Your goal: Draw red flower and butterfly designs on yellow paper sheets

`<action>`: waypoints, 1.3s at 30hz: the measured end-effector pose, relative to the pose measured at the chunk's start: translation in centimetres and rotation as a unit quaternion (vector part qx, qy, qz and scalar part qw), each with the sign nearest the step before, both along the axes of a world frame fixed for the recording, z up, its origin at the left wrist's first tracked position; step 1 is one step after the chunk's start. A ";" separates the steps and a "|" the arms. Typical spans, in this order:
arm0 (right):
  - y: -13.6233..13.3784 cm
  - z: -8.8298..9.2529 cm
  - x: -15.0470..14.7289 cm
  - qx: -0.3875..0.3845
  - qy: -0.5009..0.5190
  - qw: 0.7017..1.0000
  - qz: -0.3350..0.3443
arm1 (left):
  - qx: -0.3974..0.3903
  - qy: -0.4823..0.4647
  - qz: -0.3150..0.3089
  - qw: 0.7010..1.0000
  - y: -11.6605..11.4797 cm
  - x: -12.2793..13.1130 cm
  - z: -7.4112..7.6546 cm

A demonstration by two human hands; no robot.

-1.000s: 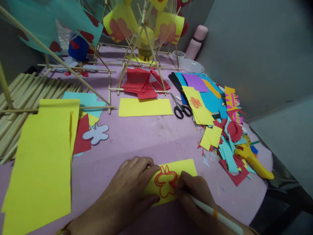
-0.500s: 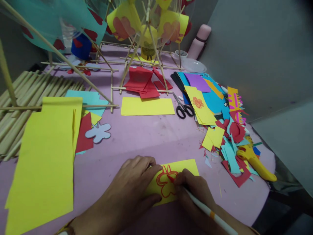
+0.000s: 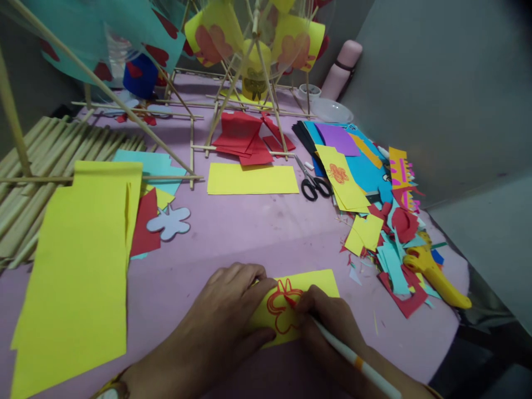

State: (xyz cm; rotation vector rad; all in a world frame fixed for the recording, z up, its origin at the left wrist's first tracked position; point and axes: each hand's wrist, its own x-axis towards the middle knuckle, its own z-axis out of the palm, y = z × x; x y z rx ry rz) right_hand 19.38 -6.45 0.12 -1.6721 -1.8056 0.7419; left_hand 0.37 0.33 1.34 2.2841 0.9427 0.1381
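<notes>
A small yellow sheet of paper lies on the pink tabletop in front of me, bearing a red butterfly outline. My left hand lies over the sheet's left part, fingers stretched out, pressing it down. Between the fingers of my right hand is a white felt-tip pen with an orange band. Its red tip touches the upper part of the butterfly, on the inner side of the wing. My right fingers hide the drawing's right edge.
Yellow sheets and a butterfly cutout lie left. Beyond are a yellow strip, red paper, black-handled scissors and stick frames. Paper scraps and a yellow glue gun lie right, near the table edge.
The view has shifted very slightly. Both hands, the pen and the sheet hold nearly the same place, and the red outline looks almost unchanged.
</notes>
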 end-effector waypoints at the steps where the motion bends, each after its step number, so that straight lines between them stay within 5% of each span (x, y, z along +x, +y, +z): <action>1: 0.0 0.0 0.0 0.002 0.004 1.000 0.005 | 0.000 0.000 0.000 1.000 0.0 0.0 0.0; 39: 0.5 -0.1 -0.6 0.087 -0.005 0.995 0.056 | 0.008 -0.021 -0.002 1.000 0.0 -0.1 -0.3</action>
